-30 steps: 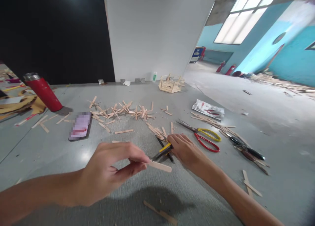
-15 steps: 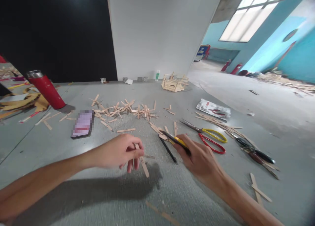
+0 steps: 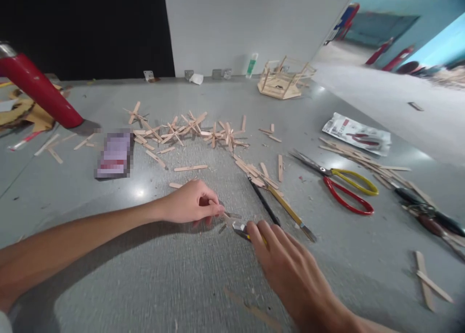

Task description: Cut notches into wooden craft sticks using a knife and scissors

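My left hand (image 3: 194, 203) is closed, pinching a small wooden craft stick (image 3: 227, 219) between thumb and fingertips just above the table. My right hand (image 3: 286, 260) wraps around a yellow and black utility knife (image 3: 241, 229). The knife's front end points left and lies close to the stick; whether they touch, I cannot tell. Most of the knife's handle is hidden under my fingers. Beyond my right hand lie a black pen-like tool (image 3: 264, 202) and a flat yellow-handled brush (image 3: 290, 211). Loose craft sticks (image 3: 250, 170) lie just past their far ends.
Scissors (image 3: 337, 178) with red and yellow handles lie at right, near pliers (image 3: 428, 209) and a plastic packet (image 3: 358, 133). A pile of craft sticks (image 3: 185, 129) spreads across the middle. A phone (image 3: 114, 154), a red flask (image 3: 43, 88) and a hexagonal stick model (image 3: 281, 83) stand around it.
My right hand has brought the utility knife down and nearer, from above the sticks to beside my left hand. My left hand has turned its stick toward the knife. The view has shifted downward.
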The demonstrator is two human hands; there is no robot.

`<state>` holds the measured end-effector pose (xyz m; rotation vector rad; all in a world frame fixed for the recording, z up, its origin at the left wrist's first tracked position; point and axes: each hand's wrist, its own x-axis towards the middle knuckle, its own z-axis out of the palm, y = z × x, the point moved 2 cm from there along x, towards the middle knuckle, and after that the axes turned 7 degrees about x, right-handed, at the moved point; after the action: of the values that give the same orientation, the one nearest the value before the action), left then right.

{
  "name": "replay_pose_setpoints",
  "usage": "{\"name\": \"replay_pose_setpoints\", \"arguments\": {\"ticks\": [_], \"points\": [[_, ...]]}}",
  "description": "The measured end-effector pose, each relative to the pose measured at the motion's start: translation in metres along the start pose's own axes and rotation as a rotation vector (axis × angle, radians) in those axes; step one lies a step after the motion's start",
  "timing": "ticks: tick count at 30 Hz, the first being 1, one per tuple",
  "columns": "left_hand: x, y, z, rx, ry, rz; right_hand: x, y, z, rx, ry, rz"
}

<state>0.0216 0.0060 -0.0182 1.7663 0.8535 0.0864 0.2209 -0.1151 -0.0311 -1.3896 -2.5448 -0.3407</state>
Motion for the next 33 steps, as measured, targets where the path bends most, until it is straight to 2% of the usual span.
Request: {"name": "replay_pose_setpoints", "arguments": {"ticks": [5, 9, 16, 26, 33], "points": [[-0.0017, -0.0029, 0.0034, 0.125, 0.096, 0.119, 0.0001, -0.0038, 0.0013, -0.078, -0.042, 0.053], [-0.0031, -0.0004, 0.0042, 0.18, 0.12, 0.162, 0.0007, -0.0054, 0.0023, -0.119, -0.09, 0.038], [-0.0033, -0.0008, 0.0045, 0.214, 0.105, 0.185, 0.0025, -0.0078, -0.0005, -0.14, -0.075, 0.056], [-0.0027, 0.0028, 0.0024, 0.294, 0.016, 0.166, 0.0033, -0.0083, -0.0005, -0.126, -0.054, 0.053], [-0.0019, 0.0041, 0.003, 0.323, 0.023, 0.157, 0.0039, -0.0081, -0.0011, -0.119, -0.068, 0.032]]}}
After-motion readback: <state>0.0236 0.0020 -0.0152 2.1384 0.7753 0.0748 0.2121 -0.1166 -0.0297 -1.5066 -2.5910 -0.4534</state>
